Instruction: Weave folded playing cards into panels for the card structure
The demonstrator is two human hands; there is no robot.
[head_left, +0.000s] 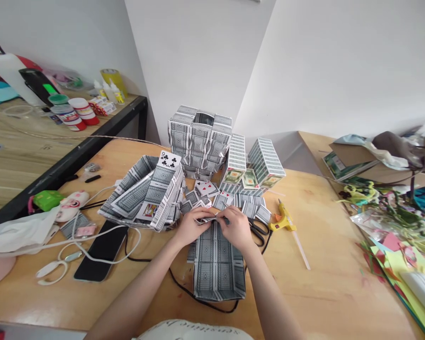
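Note:
Both of my hands meet over the far end of a shallow tray built from playing cards (217, 264), its grey patterned backs showing. My left hand (195, 224) and my right hand (235, 226) pinch a playing card (208, 219) between their fingertips. Just beyond my fingers lie loose playing cards (207, 188), some face up. Left of my hands stands a larger open box made of cards (145, 193), with a nine of clubs (170, 159) upright at its corner. Black-handled scissors (258, 231) lie by my right hand.
A yellow glue gun (284, 218) with a glue stick rests at the right. Behind stand a tall card-built block (200, 137) and stacked card packs (267, 158). A phone (101, 252) and white cable lie left. Colored scraps (403, 264) cover the right side.

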